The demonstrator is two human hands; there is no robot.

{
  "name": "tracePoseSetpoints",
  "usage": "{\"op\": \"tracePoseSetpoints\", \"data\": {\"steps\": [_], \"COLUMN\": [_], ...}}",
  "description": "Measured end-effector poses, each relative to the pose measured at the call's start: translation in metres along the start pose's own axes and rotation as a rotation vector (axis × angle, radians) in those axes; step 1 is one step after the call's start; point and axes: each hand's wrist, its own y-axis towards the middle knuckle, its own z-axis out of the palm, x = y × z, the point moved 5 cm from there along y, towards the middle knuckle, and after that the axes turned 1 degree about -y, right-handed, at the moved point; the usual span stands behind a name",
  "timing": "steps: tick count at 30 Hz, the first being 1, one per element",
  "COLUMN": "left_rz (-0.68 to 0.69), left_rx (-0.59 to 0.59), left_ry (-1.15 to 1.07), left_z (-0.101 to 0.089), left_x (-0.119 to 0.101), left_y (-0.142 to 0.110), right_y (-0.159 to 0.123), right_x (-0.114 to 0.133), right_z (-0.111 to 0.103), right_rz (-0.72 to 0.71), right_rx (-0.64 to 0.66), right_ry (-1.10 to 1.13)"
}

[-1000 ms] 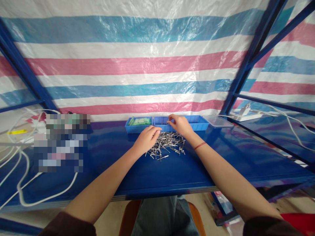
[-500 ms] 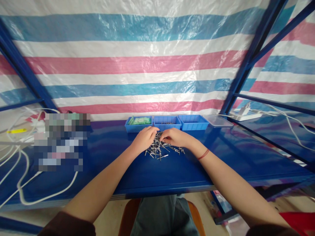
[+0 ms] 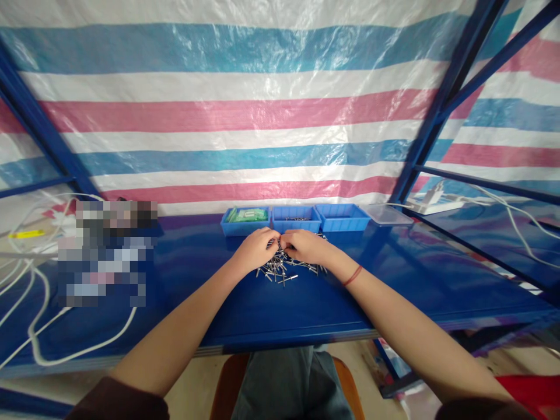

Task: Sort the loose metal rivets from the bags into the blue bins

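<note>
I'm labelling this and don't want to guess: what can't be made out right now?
Head view:
What the left hand and right hand hold, if anything: too small, screened by the hands.
Part of the metal pile: covered by both hands.
Number of small pieces in the middle blue bin: too small.
What lies behind the pixelated patch at left: masked.
Red object: cut off by the right edge.

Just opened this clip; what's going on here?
Someone's left grip and right grip are close together over a pile of small metal pins on a blue table; whether either holds a pin is hard to tell. Behind the pile stand three blue bins: the left one holds green packets, the middle one some metal pieces.
</note>
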Motion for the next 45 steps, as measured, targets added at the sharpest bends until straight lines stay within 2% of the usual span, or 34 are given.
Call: {"op": "tracePoseSetpoints", "data": {"steps": [4, 8, 13, 16, 25, 30, 34, 37, 39, 42, 45], "left_rz": [-0.032, -0.028, -0.018, -0.038, -0.036, -0.030, -0.006, -0.029, -0.055, -0.035, 0.003], "left_rx": [0.034, 0.022, -0.067, -0.110, -0.199, -0.335, -0.365, -0.317, -0.266, -0.167, -0.060], "left_ry": [0.022, -0.084, -0.228, -0.250, -0.269, -0.258, -0.227, -0.213, -0.186, -0.101, -0.031], "left_z": [0.000, -0.002, -0.005, -0.005, -0.008, -0.018, -0.022, -0.018, -0.014, -0.010, -0.009], "left_x": [0.001, 0.000, -0.001, 0.000, -0.002, -0.003, -0.007, -0.006, -0.004, -0.001, 0.000], "left_y": [-0.001, -0.001, 0.001, 0.001, 0.001, -0.002, -0.003, -0.001, 0.001, 0.003, 0.002], "right_y": [-0.004, -0.007, -0.006, -0.006, -0.005, -0.008, -0.007, -0.003, -0.002, -0.005, -0.009], "right_x": [0.000, 0.002, -0.007, -0.012, -0.014, -0.015, -0.016, -0.025, -0.039, -0.064, -0.074], "right_z": [-0.010, -0.021, -0.025, -0.025, -0.025, -0.030, -0.028, -0.026, -0.028, -0.035, -0.043], "right_rz": [-0.012, -0.017, 0.138, 0.201, 0.188, 0.239, 0.226, 0.213, 0.267, 0.408, 0.471], "right_rx": [-0.110, -0.202, -0.361, -0.427, -0.415, -0.427, -0.389, -0.398, -0.481, -0.629, -0.614], "right_ry": [0.062, 0.186, 0.524, 0.608, 0.669, 0.599, 0.586, 0.546, 0.453, 0.201, -0.048]}}
